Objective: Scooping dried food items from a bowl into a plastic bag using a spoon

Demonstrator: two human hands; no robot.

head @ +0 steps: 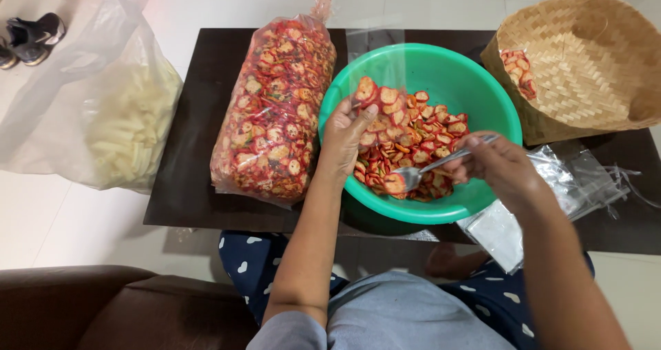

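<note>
A green plastic bowl [447,74] on the dark table holds red-coated round chips [420,136]. My left hand [344,133] is over the bowl's left rim, holding up a small clear plastic bag [375,64] with a few chips at its bottom. My right hand [499,164] grips a metal spoon [430,167] whose bowl dips into the chips at the near side, with a chip on it.
A large clear bag full of the same chips [272,109] lies left of the bowl. A woven bamboo basket [585,67] with a few chips stands at the right. Empty clear bags [551,198] lie near the right edge. A big bag of pale sticks [117,116] sits on the floor, left.
</note>
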